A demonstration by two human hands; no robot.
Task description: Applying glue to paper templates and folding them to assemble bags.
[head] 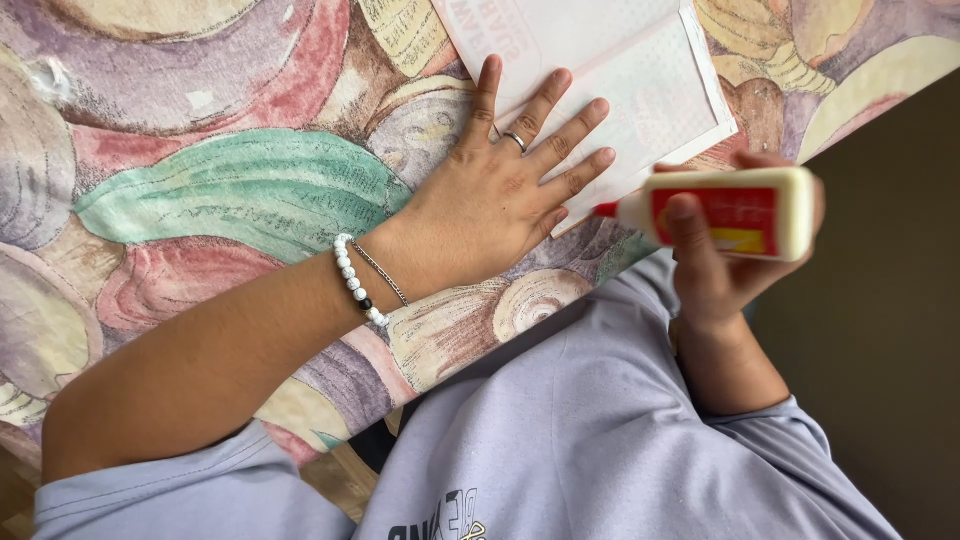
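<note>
Two hands are working at a cloth-covered table (230, 190): the left hand (500, 195) is lying flat, fingers spread, pressing a white paper sheet (640, 70). Beside the sheet's near corner, the right hand (725, 265) is gripping a cream glue bottle (735, 212), red nozzle pointing toward the paper.

The white paper sheet (640, 70) runs off the top edge; the glue bottle (730, 212) is motion-blurred.
</note>
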